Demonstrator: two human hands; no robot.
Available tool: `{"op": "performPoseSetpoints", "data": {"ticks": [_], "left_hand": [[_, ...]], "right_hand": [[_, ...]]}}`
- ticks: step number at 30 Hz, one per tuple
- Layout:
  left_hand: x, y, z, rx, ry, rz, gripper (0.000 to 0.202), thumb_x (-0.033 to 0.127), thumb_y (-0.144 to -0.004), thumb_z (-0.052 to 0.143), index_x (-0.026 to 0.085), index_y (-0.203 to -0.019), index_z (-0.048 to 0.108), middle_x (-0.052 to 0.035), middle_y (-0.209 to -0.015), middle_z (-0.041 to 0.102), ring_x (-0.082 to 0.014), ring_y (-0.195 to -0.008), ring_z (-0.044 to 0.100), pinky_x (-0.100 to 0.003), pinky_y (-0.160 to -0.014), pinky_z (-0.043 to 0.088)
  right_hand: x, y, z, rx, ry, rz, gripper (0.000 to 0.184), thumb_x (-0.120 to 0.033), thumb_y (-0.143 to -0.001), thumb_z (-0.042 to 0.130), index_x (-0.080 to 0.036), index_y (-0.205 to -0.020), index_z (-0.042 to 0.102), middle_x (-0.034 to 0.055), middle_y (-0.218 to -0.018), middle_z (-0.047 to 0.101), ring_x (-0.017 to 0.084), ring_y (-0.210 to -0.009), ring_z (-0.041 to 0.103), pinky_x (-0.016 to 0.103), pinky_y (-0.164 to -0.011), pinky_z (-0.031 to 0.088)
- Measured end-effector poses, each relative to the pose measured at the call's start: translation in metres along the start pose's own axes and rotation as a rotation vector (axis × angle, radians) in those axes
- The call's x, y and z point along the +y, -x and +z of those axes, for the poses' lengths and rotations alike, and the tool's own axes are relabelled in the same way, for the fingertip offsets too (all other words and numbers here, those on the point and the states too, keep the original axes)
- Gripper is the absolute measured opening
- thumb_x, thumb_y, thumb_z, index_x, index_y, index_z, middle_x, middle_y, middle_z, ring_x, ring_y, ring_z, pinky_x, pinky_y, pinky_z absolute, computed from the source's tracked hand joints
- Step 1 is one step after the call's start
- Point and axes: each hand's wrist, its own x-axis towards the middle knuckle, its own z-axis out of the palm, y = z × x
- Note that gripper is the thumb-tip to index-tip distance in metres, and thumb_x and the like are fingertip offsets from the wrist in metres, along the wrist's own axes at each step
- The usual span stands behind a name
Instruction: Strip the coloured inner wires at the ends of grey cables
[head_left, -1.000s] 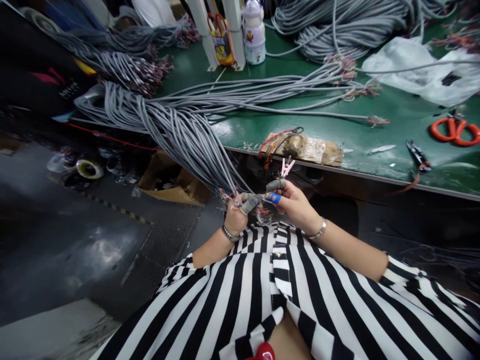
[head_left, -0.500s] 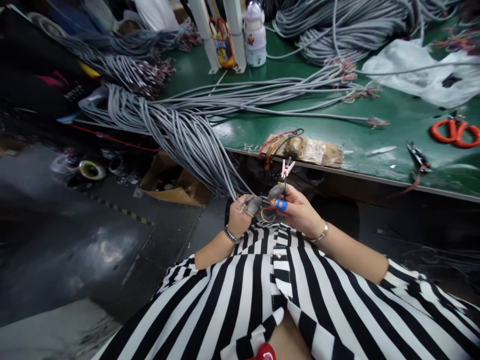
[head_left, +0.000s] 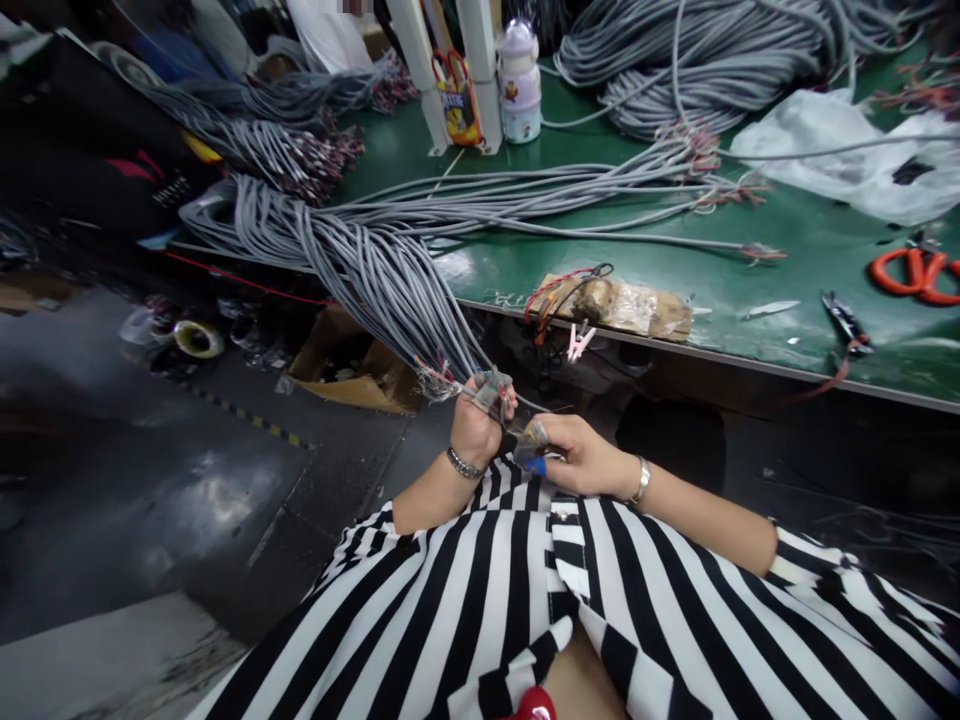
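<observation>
Of the person's two hands, the left hand has its fingers closed around grey cable, stripped wire ends showing beside it. The right hand, one fingertip wrapped in blue, has its fingers drawn in narrow just beside the left; blur hides whether they grip anything. Both are off the near edge of the green worktop. One big bundle of grey cables, too many to count, sags over that edge to the left hand.

Along the near edge lie one wooden strip and one pair of nippers; one pink clip sits just off the edge. Farther right are one orange-handled tool and one plastic bag. Toward the far edge, one bottle with small coloured pictures stands beside two white posts. One black-and-yellow packet bears lettering too blurred to read.
</observation>
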Motion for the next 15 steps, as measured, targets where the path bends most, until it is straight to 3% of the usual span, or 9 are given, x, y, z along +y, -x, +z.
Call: {"op": "performPoseSetpoints", "data": {"ticks": [2, 5, 7, 9, 12, 15], "left_hand": [[0.001, -0.001, 0.001, 0.012, 0.013, -0.004, 0.048, 0.05, -0.05, 0.085, 0.015, -0.072, 0.06, 0.0014, -0.058, 0.063, -0.0084, -0.048, 0.057, -0.018, -0.042, 0.038], [-0.001, -0.001, 0.003, 0.016, 0.003, 0.011, 0.045, 0.048, -0.054, 0.084, 0.016, -0.072, 0.059, 0.0019, -0.058, 0.063, -0.0081, -0.049, 0.057, -0.017, -0.044, 0.039], [-0.004, 0.0, 0.005, 0.013, -0.017, 0.033, 0.041, 0.044, -0.056, 0.084, 0.016, -0.073, 0.059, 0.0021, -0.06, 0.064, -0.0082, -0.05, 0.058, -0.018, -0.046, 0.041], [-0.009, 0.0, 0.006, 0.014, -0.036, 0.065, 0.039, 0.041, -0.058, 0.085, 0.016, -0.074, 0.059, 0.0027, -0.06, 0.063, -0.0078, -0.05, 0.057, -0.018, -0.048, 0.043], [-0.018, -0.002, 0.005, 0.017, -0.08, 0.141, 0.037, 0.04, -0.061, 0.085, 0.016, -0.075, 0.06, 0.0035, -0.063, 0.064, -0.0071, -0.052, 0.056, -0.02, -0.054, 0.046], [-0.027, -0.004, -0.001, -0.005, -0.134, 0.218, 0.032, 0.037, -0.064, 0.084, 0.016, -0.078, 0.064, 0.0024, -0.071, 0.067, -0.0085, -0.063, 0.061, -0.021, -0.066, 0.049]], "right_hand": [[-0.003, 0.004, -0.004, 0.051, -0.022, 0.023, 0.015, -0.029, -0.09, 0.058, -0.016, -0.084, 0.065, 0.0045, -0.075, 0.067, 0.013, -0.066, 0.06, 0.025, -0.063, 0.05], [-0.004, 0.007, -0.01, 0.363, 0.047, 0.166, 0.027, -0.038, -0.094, 0.053, -0.018, -0.08, 0.063, 0.0026, -0.069, 0.064, 0.013, -0.059, 0.057, 0.025, -0.057, 0.047], [-0.004, 0.005, -0.014, 0.504, 0.211, 0.241, 0.03, -0.044, -0.093, 0.052, -0.018, -0.083, 0.063, 0.0035, -0.071, 0.063, 0.014, -0.062, 0.057, 0.027, -0.059, 0.047], [-0.004, 0.0, -0.014, 0.462, 0.422, 0.291, 0.034, -0.051, -0.088, 0.057, -0.018, -0.092, 0.063, 0.0068, -0.082, 0.066, 0.018, -0.071, 0.06, 0.03, -0.065, 0.047], [-0.007, -0.012, -0.009, 0.223, 0.706, 0.438, 0.042, -0.055, -0.082, 0.063, -0.016, -0.097, 0.062, 0.0106, -0.089, 0.068, 0.023, -0.079, 0.063, 0.031, -0.067, 0.045], [-0.012, -0.021, -0.002, 0.014, 0.865, 0.572, 0.025, -0.04, -0.088, 0.058, -0.016, -0.093, 0.062, 0.0105, -0.087, 0.069, 0.023, -0.077, 0.064, 0.029, -0.063, 0.039]]}}
